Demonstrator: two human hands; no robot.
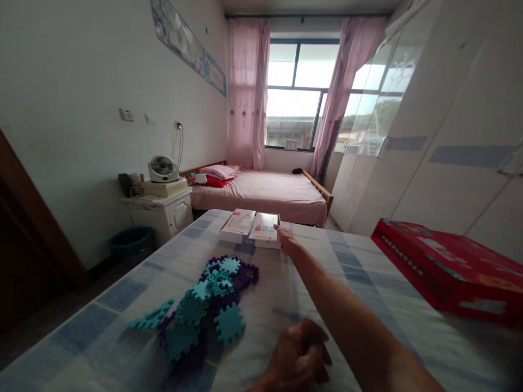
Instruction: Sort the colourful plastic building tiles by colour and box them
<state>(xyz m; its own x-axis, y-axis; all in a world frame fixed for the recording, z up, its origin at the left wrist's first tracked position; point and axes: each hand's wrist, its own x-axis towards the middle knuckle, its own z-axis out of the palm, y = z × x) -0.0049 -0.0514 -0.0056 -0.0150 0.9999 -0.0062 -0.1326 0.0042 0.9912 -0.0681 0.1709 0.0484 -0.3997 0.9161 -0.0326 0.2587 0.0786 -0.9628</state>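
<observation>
At the table's far end, my right hand (286, 239) is at the right edge of a white printed card (263, 226), its fingers closed on that edge. The card lies over an open white box (267, 244), covering most of its inside. Beside it on the left is a similar white box (232, 236) with a printed top. My left hand (298, 351) rests near the front of the table with its fingers curled, and nothing shows in it. Left of it are turquoise puzzle-edged pieces (229, 324) and dark purple ones (248, 274), lying in a loose pile.
A checked cloth (163, 288) covers the table. On the right lies a large red box (453, 267). Beyond the table are a pink-covered bed (269, 188), a white cabinet (171, 215) with a small fan (162, 167), and a dark bin (131, 239).
</observation>
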